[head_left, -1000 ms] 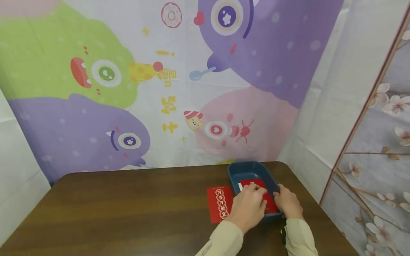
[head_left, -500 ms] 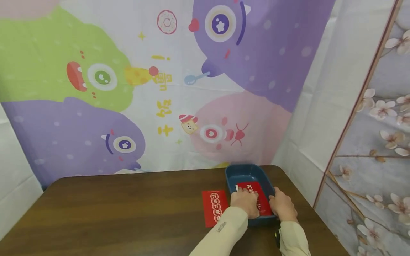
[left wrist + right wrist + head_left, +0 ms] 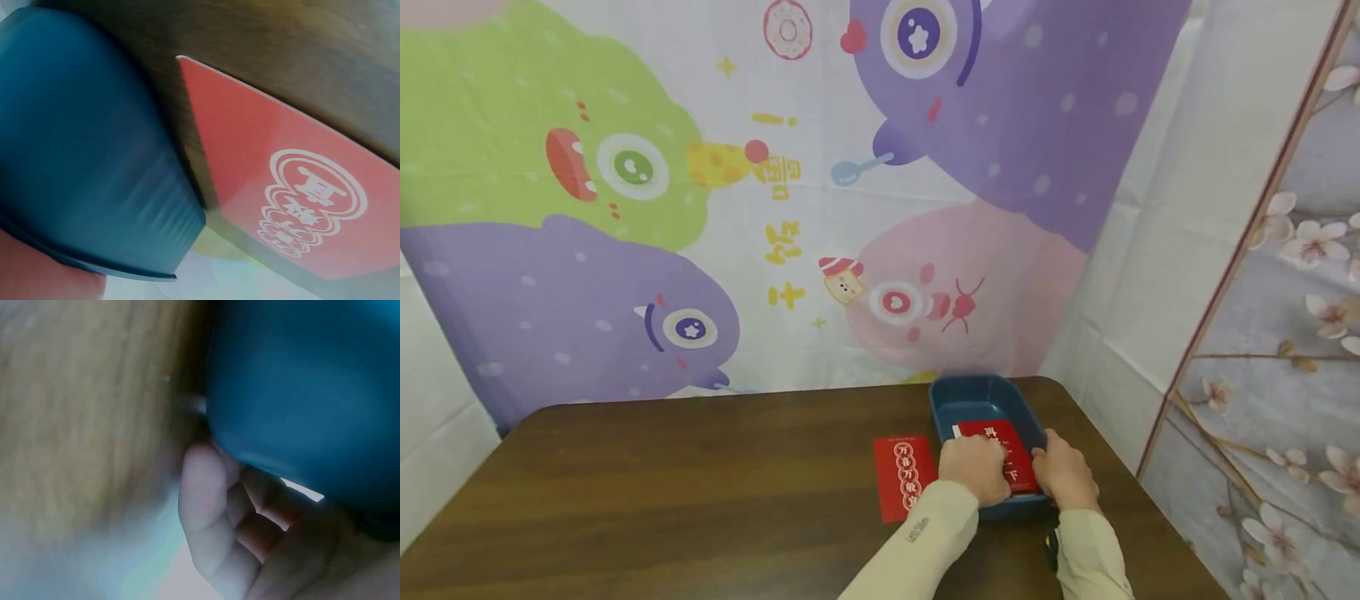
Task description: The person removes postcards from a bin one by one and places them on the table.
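Note:
A dark blue plastic bin stands at the table's right side. Inside lies a red envelope with white characters, a white strip showing at its far left corner. My left hand reaches over the bin's left rim, knuckles up; its fingers are hidden inside, so I cannot tell what they hold. The left wrist view shows the bin's outer wall beside that hand. My right hand grips the bin's right side, fingers curled beneath it. Another red envelope lies flat left of the bin.
The brown wooden table stretches away to the left. Behind it hangs a cloth printed with cartoon monsters, close to the bin's far end. A flowered panel stands at the right.
My left hand has shifted from above the envelope in the bin to the bin's left side, uncovering more printed characters. The right hand keeps its grip. The head view has shifted slightly.

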Demonstrator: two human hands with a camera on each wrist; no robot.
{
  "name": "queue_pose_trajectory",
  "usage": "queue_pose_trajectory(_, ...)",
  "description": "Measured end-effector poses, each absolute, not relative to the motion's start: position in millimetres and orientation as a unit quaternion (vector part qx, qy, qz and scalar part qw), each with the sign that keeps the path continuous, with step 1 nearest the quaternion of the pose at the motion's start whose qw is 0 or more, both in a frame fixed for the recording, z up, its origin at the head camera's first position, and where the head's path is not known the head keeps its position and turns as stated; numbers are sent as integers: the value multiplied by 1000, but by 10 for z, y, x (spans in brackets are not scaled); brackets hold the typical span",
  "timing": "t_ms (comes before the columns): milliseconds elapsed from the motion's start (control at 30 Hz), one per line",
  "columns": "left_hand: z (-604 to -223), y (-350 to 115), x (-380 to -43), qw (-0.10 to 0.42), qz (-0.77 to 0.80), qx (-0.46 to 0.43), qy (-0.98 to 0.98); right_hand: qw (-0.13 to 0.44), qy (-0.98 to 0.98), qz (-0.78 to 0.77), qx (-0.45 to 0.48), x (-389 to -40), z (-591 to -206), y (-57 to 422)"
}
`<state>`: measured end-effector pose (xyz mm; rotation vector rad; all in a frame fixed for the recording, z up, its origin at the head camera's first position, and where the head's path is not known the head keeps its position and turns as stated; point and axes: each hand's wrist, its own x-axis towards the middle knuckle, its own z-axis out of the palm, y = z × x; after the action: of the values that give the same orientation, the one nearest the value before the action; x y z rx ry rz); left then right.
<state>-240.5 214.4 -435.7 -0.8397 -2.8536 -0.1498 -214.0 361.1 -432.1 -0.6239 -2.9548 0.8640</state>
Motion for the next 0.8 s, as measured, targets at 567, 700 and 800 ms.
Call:
queue_pose_trajectory(567,-4382,2073,-2344,134,-114,-292,-940,-13,-939,278,-201,-2170,-4319,3633)
queue_pose_trajectory(700,-4416,2058,-2344,143,-117,-287,-940,-12,-939,279,-199,-2166,-4332,3613)
queue_pose_trajectory(800,-4428,2039,-2344,146,-125,-288,-938,-12,-940,278,-197,-2163,-4331,3599)
